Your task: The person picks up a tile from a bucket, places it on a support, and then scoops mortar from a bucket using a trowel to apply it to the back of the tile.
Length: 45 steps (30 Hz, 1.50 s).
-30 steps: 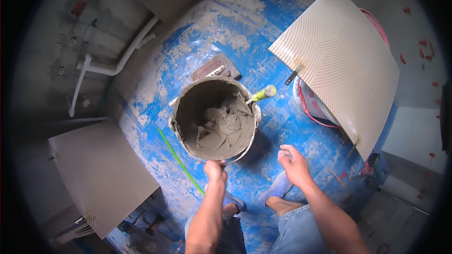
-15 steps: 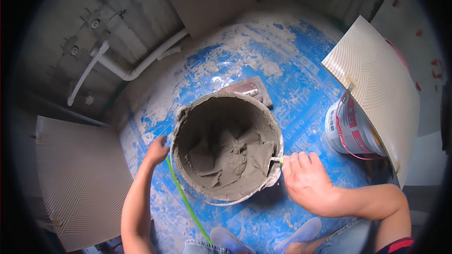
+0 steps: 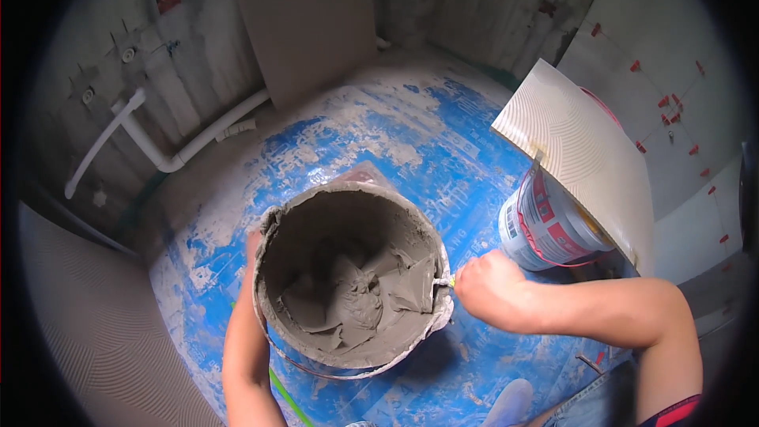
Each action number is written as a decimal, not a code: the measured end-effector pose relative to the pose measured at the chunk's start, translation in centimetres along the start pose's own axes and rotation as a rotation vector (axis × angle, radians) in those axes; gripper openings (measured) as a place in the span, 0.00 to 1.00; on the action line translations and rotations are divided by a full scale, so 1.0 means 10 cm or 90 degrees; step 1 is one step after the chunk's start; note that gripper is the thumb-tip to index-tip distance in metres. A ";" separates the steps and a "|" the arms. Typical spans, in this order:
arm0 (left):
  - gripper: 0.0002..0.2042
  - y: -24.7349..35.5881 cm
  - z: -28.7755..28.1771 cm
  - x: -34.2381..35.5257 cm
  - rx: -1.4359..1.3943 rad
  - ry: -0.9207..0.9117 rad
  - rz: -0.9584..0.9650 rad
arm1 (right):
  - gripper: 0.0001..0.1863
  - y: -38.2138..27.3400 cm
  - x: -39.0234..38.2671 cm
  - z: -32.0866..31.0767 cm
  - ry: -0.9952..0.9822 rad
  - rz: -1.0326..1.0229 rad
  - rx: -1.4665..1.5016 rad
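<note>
A grey-crusted bucket [image 3: 437,253] holds wet grey mortar [image 3: 360,308]. My right hand [image 3: 486,289] is closed on the yellow handle [image 3: 449,281] of a tool whose end lies inside the bucket at its right rim. At the bucket's left side, my left hand [image 3: 254,245] is mostly hidden behind the rim, so its fingers do not show. Behind the bucket a flat, reddish-grey object [image 3: 360,174] lies partly hidden. A thin green strip [image 3: 288,395] runs along the floor at lower left.
A blue floor covering [image 3: 455,198] is spattered with mortar. At right, a ridge-backed tile [image 3: 577,166] rests over a white-and-red bucket [image 3: 538,229]; another tile [image 3: 95,332] stands at lower left. White pipes [image 3: 170,158] and a brown board [image 3: 308,24] are against the walls.
My right hand moved from beside the bucket onto the tool handle. My left hand went from the front rim round to the left side. The view tilted up, showing more wall.
</note>
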<state>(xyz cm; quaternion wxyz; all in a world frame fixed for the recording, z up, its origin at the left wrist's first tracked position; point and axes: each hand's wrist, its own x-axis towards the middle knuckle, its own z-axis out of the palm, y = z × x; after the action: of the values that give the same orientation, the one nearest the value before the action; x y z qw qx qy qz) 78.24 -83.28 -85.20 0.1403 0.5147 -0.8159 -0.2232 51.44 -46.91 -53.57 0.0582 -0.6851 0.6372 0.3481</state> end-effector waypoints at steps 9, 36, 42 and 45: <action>0.14 0.00 -1.03 -1.35 0.356 0.100 -0.010 | 0.08 0.27 -0.06 -0.15 0.010 0.014 0.107; 0.17 1.38 -1.13 -1.03 -0.626 0.193 -0.087 | 0.17 0.58 -1.03 1.54 0.090 0.147 0.361; 0.17 1.36 -1.07 -0.90 -0.691 0.163 -0.076 | 0.20 0.44 -1.08 1.17 0.136 0.040 0.606; 0.18 1.25 -1.03 -0.88 -0.661 0.184 -0.048 | 0.25 0.41 -0.68 0.65 0.046 -0.121 0.717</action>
<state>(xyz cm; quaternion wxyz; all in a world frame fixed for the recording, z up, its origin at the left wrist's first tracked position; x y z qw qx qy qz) 77.02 -72.94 -69.98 0.4787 0.4321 -0.5517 -0.5290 45.45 -38.54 -53.24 0.4236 -0.6142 0.6615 -0.0757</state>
